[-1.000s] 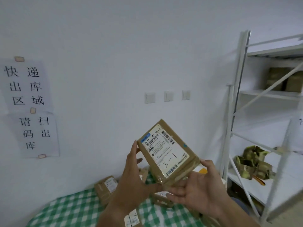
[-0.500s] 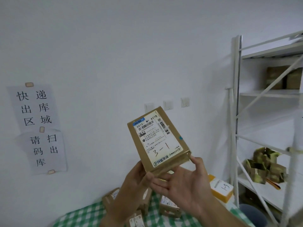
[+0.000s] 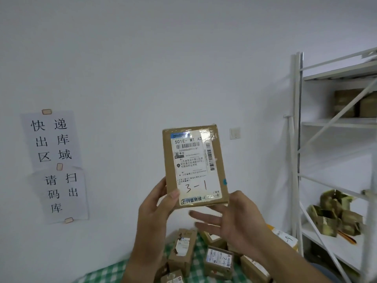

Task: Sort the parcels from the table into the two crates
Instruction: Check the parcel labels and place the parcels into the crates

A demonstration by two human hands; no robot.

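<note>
You hold a brown parcel (image 3: 194, 166) upright before the white wall, its label marked "3-1" facing you. Your left hand (image 3: 157, 205) grips its lower left corner, thumb pressed on the front. Your right hand (image 3: 230, 217) sits under the bottom edge, fingers straight and spread. Below, more parcels (image 3: 218, 262) lie on the green checked worktop (image 3: 98, 274). A white shelf rack (image 3: 330, 127) stands at right, and paper signs (image 3: 55, 166) hang on the wall at left.
</note>
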